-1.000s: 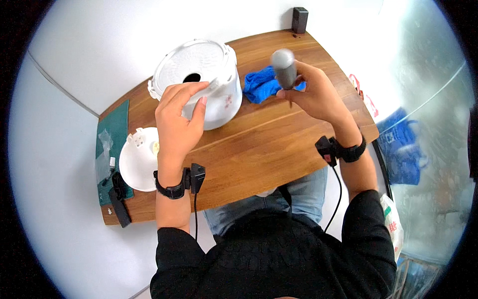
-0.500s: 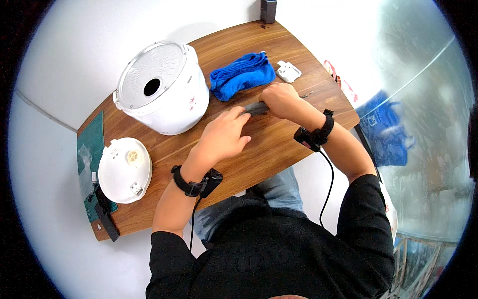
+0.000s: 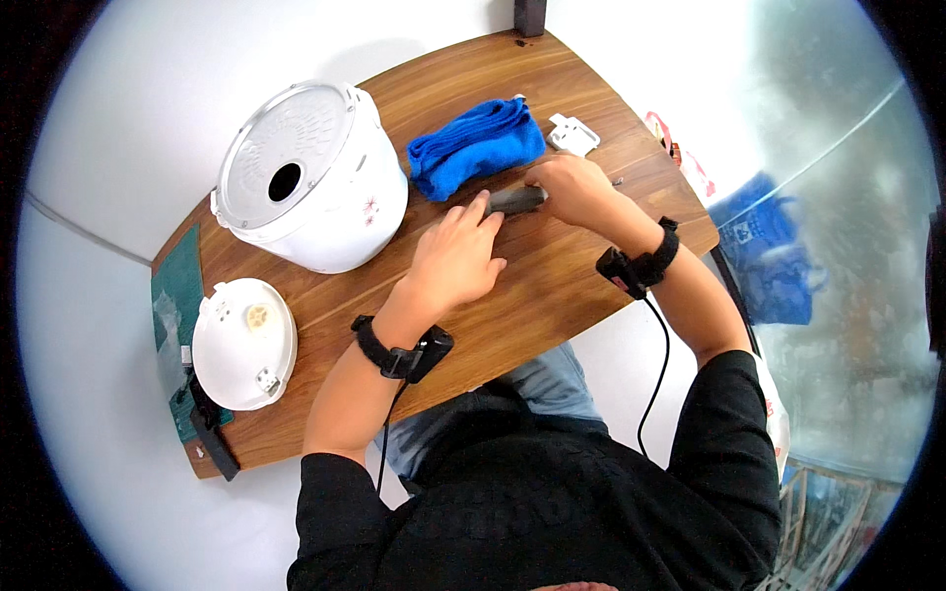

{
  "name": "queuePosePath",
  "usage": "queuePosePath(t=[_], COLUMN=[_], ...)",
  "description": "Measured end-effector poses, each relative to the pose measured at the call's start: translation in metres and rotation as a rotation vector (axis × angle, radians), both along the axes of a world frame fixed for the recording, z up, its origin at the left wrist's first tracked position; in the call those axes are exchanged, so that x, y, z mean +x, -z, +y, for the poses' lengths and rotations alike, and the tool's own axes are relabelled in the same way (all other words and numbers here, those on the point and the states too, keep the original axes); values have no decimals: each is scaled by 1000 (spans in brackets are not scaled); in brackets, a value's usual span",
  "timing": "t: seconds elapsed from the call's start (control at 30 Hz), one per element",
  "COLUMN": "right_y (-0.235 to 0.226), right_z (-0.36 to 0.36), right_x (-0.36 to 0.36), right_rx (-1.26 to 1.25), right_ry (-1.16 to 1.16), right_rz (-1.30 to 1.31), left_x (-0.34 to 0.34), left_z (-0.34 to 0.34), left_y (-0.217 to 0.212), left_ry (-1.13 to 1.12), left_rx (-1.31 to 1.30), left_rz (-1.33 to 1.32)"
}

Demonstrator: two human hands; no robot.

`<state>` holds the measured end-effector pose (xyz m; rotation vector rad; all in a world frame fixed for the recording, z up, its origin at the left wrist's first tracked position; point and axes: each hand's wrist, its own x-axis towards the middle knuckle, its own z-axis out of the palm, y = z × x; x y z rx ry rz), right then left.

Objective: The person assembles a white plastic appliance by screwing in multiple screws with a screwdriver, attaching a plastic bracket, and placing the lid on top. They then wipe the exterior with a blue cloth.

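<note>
One grey handle [image 3: 516,201] between your left hand [image 3: 453,258] and right hand [image 3: 574,189]
Left's open, fingertips at its end; right's curled, can't tell if gripping.

Grey tool handle [image 3: 518,201]: left end covered by fingers of left hand [image 3: 453,256]; anything past its right end hidden by right hand [image 3: 579,189], fingertips mostly out of sight. Dark box [image 3: 529,16]: cut off by upper edge. Dark scrap [image 3: 618,181] near right wrist: too small to identify. Blue bag [image 3: 767,251]: outline hazy.
</note>
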<state>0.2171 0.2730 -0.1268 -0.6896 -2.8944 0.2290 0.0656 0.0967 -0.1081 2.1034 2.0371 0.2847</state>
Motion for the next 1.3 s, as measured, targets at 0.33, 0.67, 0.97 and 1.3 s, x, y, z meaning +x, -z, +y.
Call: queuePosePath(t=[0.33,0.67,0.97,1.3], right_y=[-23,9,-7,-125], right_z=[44,99,96,-75], right_x=[12,-2,-9,-59], right_rx=[-115,-80,9,-432], right_ry=[198,340,341,-308], right_rz=[140,-84,-6,543], left_x=[-29,-98,-151,-171], left_z=[-57,-133,-138,-131], left_y=[-39,-63,-44,-44], left_ry=[18,-418,-672,-561], left_rx=[302,764,766,668], left_rz=[-264,-449,-422,-307])
